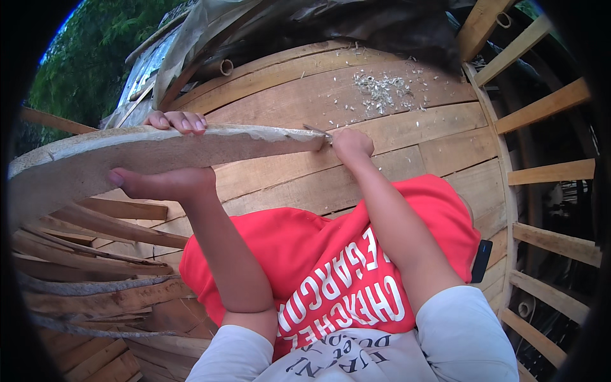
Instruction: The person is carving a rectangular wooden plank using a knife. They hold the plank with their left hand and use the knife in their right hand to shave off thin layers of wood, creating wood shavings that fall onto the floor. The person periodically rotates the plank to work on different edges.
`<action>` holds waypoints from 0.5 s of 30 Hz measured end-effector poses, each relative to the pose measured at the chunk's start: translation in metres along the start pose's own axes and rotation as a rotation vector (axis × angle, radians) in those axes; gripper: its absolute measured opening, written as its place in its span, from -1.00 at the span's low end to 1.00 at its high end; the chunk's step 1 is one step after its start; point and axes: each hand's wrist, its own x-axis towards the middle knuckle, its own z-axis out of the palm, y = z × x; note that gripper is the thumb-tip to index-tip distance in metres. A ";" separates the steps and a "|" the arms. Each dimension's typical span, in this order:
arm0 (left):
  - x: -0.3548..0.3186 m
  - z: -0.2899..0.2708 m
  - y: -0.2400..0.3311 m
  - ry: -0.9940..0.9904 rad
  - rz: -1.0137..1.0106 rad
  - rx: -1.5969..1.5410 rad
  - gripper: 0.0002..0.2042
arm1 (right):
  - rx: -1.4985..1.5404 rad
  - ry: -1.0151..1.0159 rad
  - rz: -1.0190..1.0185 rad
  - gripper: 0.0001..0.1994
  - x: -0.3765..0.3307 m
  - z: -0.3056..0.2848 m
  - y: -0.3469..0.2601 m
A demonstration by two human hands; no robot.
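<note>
A long pale wooden plank runs from the left rim to the middle of the view, standing on edge. Its upper edge is lighter and looks freshly cut. My left hand grips it, fingers over the top edge and thumb against the near face. At the plank's right end my right hand is closed in a fist around a knife, whose handle is hidden. Only the short blade shows, lying at the plank's tip. A red cloth with white lettering covers my lap under both forearms.
Wood shavings lie scattered on the plank floor. Wooden slats form a railing at the right. Stacked boards fill the lower left. A dark phone-like object sits by my right leg. Grey sheeting hangs at the back.
</note>
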 end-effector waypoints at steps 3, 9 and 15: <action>-0.001 -0.005 0.001 -0.004 0.001 -0.026 -0.12 | 0.245 0.096 0.078 -0.47 -0.005 -0.010 -0.010; -0.001 -0.005 0.000 -0.037 -0.004 -0.051 -0.13 | 0.311 -0.033 0.076 -0.45 -0.037 -0.013 -0.030; -0.005 -0.004 0.012 -0.112 0.125 -0.101 -0.12 | 0.467 0.014 -0.025 -0.45 -0.025 -0.019 -0.020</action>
